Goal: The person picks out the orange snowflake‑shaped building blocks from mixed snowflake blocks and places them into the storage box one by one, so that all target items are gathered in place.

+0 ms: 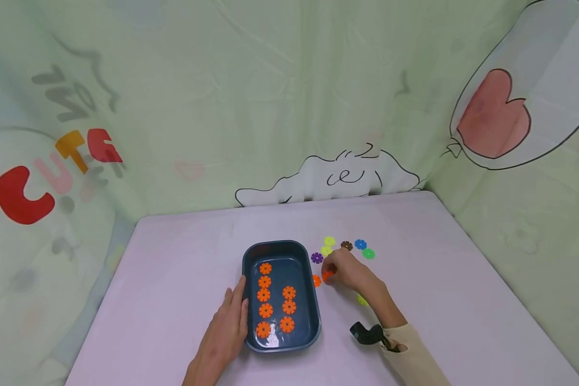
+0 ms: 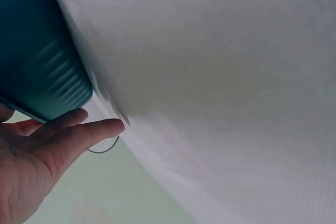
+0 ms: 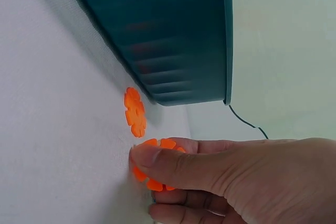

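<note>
A dark blue rectangular tray point(image 1: 280, 346) sits on the table, with orange notched discs point(image 1: 265, 310) lying inside in two columns. Against the tray's left side rests my left hand point(image 1: 224, 327), its fingers straight along the wall; the left wrist view shows the fingers point(image 2: 100, 129) beside the tray's underside edge. To the right of the tray, my right hand point(image 1: 349, 271) pinches an orange notched disc point(image 3: 155, 184) between thumb and fingers, just above the table. Another orange disc point(image 3: 135, 111) lies flat between that hand and the tray.
Beyond the right hand lie a purple disc point(image 1: 317, 258), yellow discs point(image 1: 329, 241), a brown disc point(image 1: 346, 245), a blue disc point(image 1: 361, 244) and a green disc point(image 1: 369, 253). A yellow-green disc point(image 1: 362, 300) is partly under the right forearm. Printed curtains point(image 1: 270, 107) stand behind the table.
</note>
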### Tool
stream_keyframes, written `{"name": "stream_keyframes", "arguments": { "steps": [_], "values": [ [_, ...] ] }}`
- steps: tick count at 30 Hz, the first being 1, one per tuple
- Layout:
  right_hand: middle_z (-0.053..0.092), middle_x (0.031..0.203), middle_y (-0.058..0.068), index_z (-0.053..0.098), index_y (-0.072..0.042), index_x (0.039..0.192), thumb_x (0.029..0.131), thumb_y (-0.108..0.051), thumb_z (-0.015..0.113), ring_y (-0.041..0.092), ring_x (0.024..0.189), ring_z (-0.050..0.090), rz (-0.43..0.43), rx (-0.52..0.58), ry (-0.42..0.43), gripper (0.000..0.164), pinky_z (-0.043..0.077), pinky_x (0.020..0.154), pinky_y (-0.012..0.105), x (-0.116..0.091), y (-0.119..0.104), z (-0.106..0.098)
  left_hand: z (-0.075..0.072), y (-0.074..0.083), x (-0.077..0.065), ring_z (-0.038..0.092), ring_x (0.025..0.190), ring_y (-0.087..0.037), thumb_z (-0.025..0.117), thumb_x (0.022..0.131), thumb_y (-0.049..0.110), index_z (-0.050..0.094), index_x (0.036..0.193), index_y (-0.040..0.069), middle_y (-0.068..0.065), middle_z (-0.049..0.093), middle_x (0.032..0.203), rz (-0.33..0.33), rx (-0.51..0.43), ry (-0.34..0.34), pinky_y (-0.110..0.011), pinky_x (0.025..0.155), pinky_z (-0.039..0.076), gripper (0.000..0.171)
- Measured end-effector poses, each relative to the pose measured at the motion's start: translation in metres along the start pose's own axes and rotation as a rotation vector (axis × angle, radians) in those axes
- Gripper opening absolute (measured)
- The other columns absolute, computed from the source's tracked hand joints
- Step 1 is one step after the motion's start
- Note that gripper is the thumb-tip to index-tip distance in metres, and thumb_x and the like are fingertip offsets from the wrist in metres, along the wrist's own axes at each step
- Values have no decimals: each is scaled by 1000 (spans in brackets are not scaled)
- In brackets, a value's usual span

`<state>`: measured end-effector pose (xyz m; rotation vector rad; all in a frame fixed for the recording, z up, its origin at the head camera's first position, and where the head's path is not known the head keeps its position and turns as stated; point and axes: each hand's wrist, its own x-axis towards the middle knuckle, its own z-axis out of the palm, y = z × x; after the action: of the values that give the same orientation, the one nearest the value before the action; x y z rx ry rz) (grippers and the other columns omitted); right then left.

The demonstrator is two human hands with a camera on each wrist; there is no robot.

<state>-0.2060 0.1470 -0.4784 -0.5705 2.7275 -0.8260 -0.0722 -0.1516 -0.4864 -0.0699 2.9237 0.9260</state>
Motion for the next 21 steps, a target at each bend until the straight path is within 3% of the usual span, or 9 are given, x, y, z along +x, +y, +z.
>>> {"name": "stream_keyframes", "arguments": {
  "steps": [11,21],
  "values": [
    [72,74,-3,82,-11,81,82,2,92,15,73,59,-11,-103,40,16,61,69,28,-5,-2,0,-2,1,0,41,151,-53,46,117,32,30,172,19,-28,38,169,-3,10,-13,-70,119,42,59],
    [78,83,2,85,-4,89,86,3,88,15,75,64,-52,-98,94,8,63,72,32,-17,0,-12,-1,1,-1,39,153,-53,45,117,33,30,172,18,-27,39,169,-3,6,-9,-70,119,41,59]
  ]
}}
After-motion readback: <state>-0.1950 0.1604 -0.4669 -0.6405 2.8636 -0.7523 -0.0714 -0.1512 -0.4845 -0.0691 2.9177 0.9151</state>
